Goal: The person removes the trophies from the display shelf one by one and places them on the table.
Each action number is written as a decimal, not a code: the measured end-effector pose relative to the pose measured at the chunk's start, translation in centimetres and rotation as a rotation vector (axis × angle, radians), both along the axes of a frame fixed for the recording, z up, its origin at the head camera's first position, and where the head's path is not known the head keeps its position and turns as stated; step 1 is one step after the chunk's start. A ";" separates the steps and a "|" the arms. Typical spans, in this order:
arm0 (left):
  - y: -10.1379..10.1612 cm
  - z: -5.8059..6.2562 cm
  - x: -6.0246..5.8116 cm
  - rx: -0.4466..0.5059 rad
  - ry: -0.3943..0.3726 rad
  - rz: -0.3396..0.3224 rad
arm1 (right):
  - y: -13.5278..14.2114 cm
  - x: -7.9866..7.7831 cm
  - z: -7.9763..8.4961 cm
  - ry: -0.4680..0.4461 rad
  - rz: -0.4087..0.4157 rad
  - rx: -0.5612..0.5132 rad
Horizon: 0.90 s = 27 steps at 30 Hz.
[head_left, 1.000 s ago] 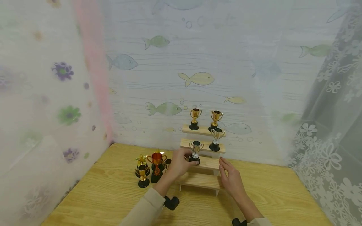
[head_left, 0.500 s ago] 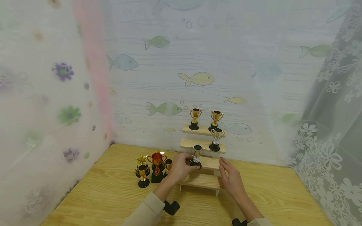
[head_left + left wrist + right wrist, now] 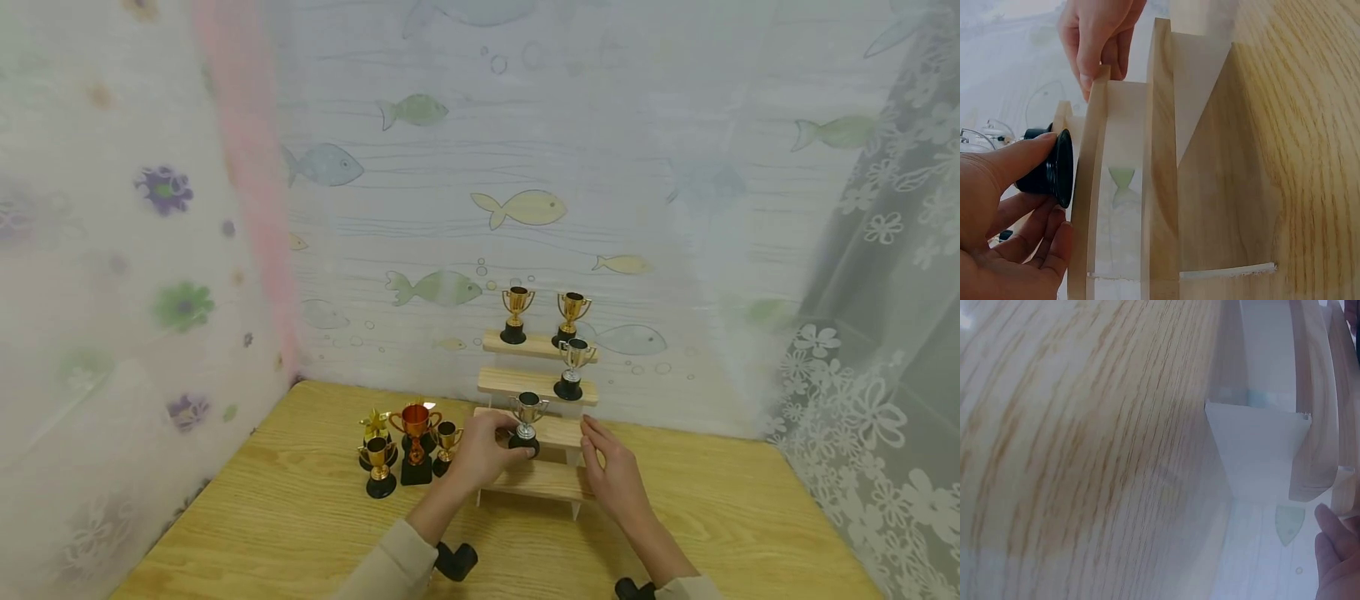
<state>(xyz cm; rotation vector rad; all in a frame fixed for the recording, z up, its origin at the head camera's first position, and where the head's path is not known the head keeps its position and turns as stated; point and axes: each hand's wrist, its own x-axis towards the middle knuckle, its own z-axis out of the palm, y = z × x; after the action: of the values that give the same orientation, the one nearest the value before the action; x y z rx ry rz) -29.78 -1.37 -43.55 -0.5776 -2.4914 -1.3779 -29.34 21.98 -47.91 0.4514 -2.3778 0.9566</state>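
My left hand [image 3: 483,450] pinches a small silver trophy cup [image 3: 528,410] by its black base [image 3: 1044,165], thumb on one side and fingers on the other. The cup is at the left half of the third tier down of a wooden stepped display stand [image 3: 566,432]. In the left wrist view its base is very close to that board; whether they touch I cannot tell. At the board's right end my right hand [image 3: 615,471] holds the edge between thumb and fingers. Another silver cup [image 3: 573,367] stands on the second tier, at the right.
Two gold cups, left [image 3: 516,315] and right [image 3: 572,318], stand on the top tier. Left of the stand, a red-orange trophy [image 3: 416,442], a gold star trophy [image 3: 373,427] and small gold cups [image 3: 378,467] cluster on the wooden table [image 3: 300,517]. Patterned curtains hang behind.
My left hand has brought the silver cup slightly right and toward the front of the third tier. The right hand has stayed at the board's end.
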 end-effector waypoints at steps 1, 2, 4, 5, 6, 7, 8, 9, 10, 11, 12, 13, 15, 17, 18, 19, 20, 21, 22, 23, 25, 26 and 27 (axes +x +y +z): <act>0.0 0.0 0.1 -0.004 -0.003 0.001 | 0.0 0.0 0.0 -0.006 -0.001 -0.001; 0.0 0.0 0.2 -0.005 -0.008 0.003 | 0.0 0.0 0.1 -0.009 -0.001 0.000; 0.1 0.0 0.3 -0.004 -0.008 -0.002 | 0.0 0.0 0.1 -0.015 -0.002 -0.001; 0.2 0.0 0.4 -0.005 -0.005 -0.005 | 0.0 0.0 0.2 -0.017 -0.003 0.000; 0.2 -0.1 0.5 -0.004 -0.010 -0.006 | 0.0 0.0 0.2 -0.019 -0.003 0.000; 0.3 -0.1 0.5 -0.002 -0.010 -0.008 | 0.0 0.0 0.2 -0.019 -0.005 0.002; 0.3 -0.1 0.6 -0.002 -0.012 -0.007 | 0.0 0.0 0.2 -0.020 -0.005 0.003; 0.4 -0.2 0.7 -0.003 -0.012 -0.008 | 0.0 0.0 0.2 -0.020 -0.006 0.004; 0.5 -0.3 0.8 -0.005 -0.013 -0.009 | 0.0 0.0 0.1 -0.020 -0.007 0.005; 0.5 -0.3 0.9 -0.007 -0.014 -0.008 | 0.0 0.0 0.1 -0.019 -0.007 0.006; 0.6 -0.3 1.0 -0.008 -0.015 -0.009 | 0.0 0.0 0.1 -0.018 -0.007 0.007; 0.7 -0.4 1.1 -0.008 -0.015 -0.009 | 0.0 -0.1 0.1 -0.015 -0.008 0.008; 0.8 -0.4 1.3 -0.002 -0.019 -0.014 | 0.0 -0.1 0.1 -0.010 -0.008 0.008; 0.9 -0.5 1.4 -0.001 -0.019 -0.018 | 0.0 -0.1 0.0 -0.005 -0.007 0.009; 0.9 -0.6 1.4 -0.001 -0.020 -0.021 | 0.0 -0.1 0.0 -0.003 -0.007 0.009; 1.0 -0.7 1.5 -0.004 -0.021 -0.021 | 0.0 -0.1 0.0 -0.001 -0.007 0.008; 1.0 -0.7 1.6 -0.007 -0.023 -0.021 | 0.1 -0.1 0.0 -0.001 -0.008 0.009; 1.0 -0.8 1.6 -0.013 -0.019 -0.023 | 0.1 -0.1 0.0 -0.001 -0.008 0.008; 1.0 -0.9 1.7 -0.018 -0.020 -0.025 | 0.1 -0.1 0.0 -0.001 -0.008 0.007; 1.0 -0.9 1.8 -0.022 -0.016 -0.030 | 0.1 -0.1 0.0 -0.001 -0.009 0.006; 1.0 -1.0 1.9 -0.024 -0.016 -0.041 | 0.1 -0.1 0.0 -0.002 -0.011 0.007; 1.0 -1.0 1.9 -0.023 -0.016 -0.049 | 0.1 -0.2 0.0 -0.003 -0.012 0.006; 1.1 -1.0 2.0 -0.021 -0.013 -0.059 | 0.1 -0.2 0.0 -0.003 -0.013 0.006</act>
<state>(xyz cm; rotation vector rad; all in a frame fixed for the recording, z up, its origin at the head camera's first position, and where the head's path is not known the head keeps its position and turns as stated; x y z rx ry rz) -27.81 -0.31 -44.50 -0.6539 -2.5210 -1.3830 -29.52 22.07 -47.89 0.4371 -2.3840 0.9456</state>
